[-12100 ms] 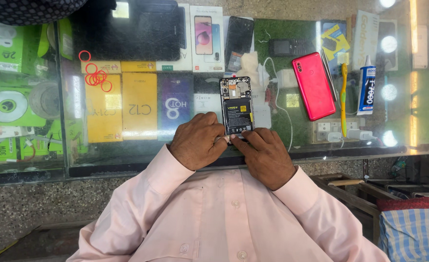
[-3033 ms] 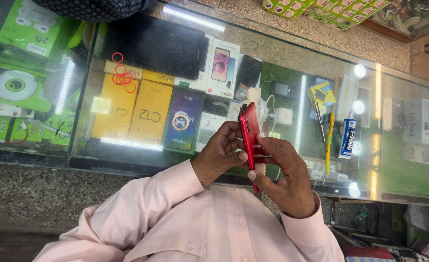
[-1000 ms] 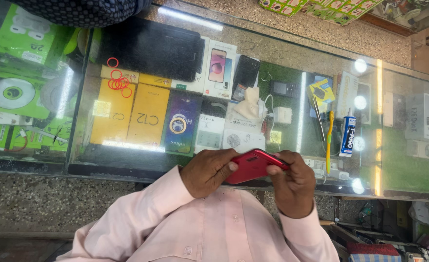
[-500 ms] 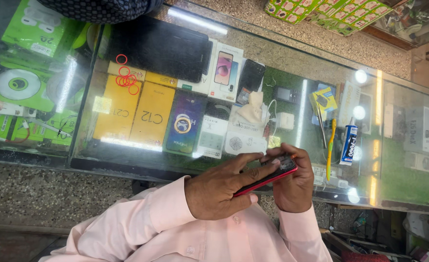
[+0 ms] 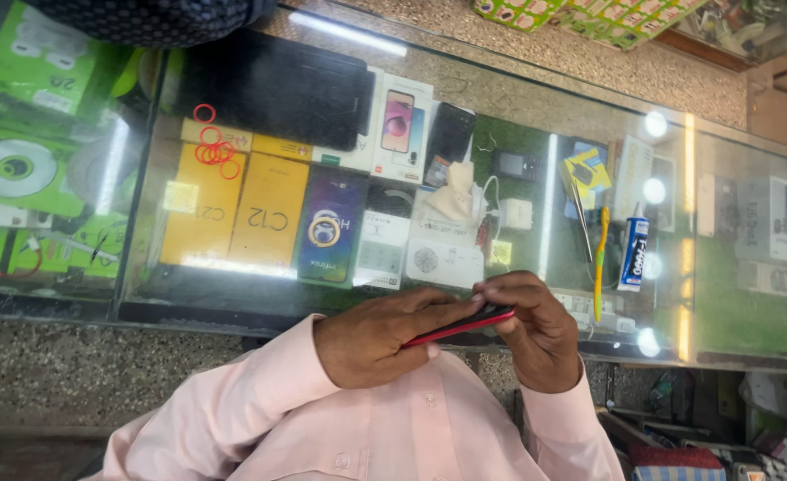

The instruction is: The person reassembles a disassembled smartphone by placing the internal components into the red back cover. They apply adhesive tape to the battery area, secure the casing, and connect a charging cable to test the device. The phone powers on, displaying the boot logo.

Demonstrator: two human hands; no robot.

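Together, the left hand (image 5: 384,343) and right hand (image 5: 536,334) clamp a red phone (image 5: 460,325) edge-on above the glass counter (image 5: 518,160).

bare glass counter (image 5: 536,125) beyond the hands; toothbrush (image 5: 600,260) and glue tube (image 5: 632,254) crowd the right.

We have a single view, from a camera worn on the head, looking steeply down our chest and pink sleeves onto the hands, which sit close, in the lower middle. Beyond them the glass counter (image 5: 536,107) fills the upper frame, slightly tilted. With no second view, nothing overlaps.
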